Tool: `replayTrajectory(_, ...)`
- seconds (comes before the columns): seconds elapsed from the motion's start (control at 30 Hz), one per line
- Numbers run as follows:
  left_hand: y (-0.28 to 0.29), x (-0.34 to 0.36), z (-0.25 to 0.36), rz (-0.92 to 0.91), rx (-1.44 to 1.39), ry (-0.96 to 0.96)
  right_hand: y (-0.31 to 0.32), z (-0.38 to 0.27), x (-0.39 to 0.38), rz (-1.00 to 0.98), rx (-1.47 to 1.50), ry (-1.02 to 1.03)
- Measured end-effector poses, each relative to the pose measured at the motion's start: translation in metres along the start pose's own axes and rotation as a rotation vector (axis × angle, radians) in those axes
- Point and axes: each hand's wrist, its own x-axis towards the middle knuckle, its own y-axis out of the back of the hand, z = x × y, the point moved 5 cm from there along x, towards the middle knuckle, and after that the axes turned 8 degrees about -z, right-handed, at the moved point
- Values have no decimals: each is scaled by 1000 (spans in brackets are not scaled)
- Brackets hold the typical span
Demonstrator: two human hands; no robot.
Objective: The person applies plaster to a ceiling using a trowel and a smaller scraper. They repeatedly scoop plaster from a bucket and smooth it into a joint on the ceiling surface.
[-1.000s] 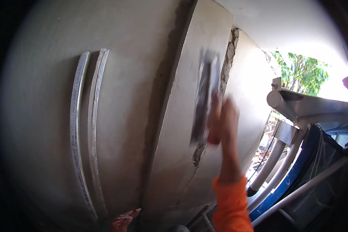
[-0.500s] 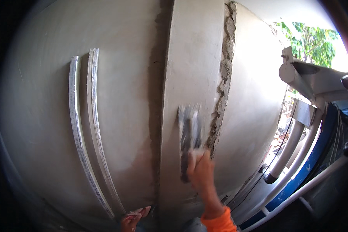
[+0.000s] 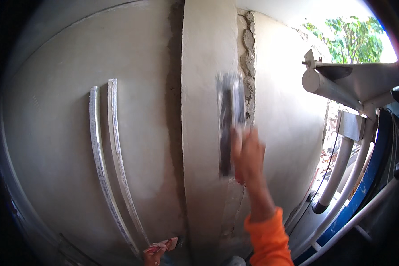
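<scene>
My right hand [image 3: 251,155] is closed round the handle of a plastering trowel [image 3: 226,146]. The trowel's long metal blade stands nearly upright against the plastered column [image 3: 208,57], close to its right edge, and is slightly blurred by motion. A rough strip of uneven mortar [image 3: 249,42] runs down beside that edge. Low in the picture, my left hand [image 3: 154,256] grips a red-handled brush [image 3: 172,243], held near the wall's foot left of the column; its dark end is hard to make out.
Two long metal straightedges [image 3: 99,150] lean on the smooth grey wall [image 3: 57,133] at left. To the right are white pipes [image 3: 334,177], a blue beam [image 3: 359,199], a pale rail [image 3: 354,221] and a thin dark cable. Green foliage [image 3: 352,40] shows outside.
My right hand and the trowel have moved up and to the right along the column. The whole view has shifted somewhat, and my left hand still holds the brush low down.
</scene>
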Motion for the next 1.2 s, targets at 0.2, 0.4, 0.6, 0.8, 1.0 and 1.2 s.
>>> replayTrajectory(0.2, 18, -3, -17, 36, -71, -180, 43, -85, 219, -75, 47, -49)
replayTrajectory(0.4, 53, -18, -10, 270, 107, -174, 60, -107, 298, 11, -117, -6)
replayTrajectory(0.6, 51, -33, 19, 286, 105, -133, 39, -57, 249, -38, 28, -87)
replayTrajectory(0.8, 38, -19, 16, 206, 72, -4, -27, 17, 7, -114, -210, -42)
replayTrajectory(1.0, 30, -11, 1, 108, 36, -55, -67, 58, -202, -215, 16, -420)
replayTrajectory(1.2, 23, -15, -6, 78, 52, -11, -33, 36, -189, -129, 74, -268)
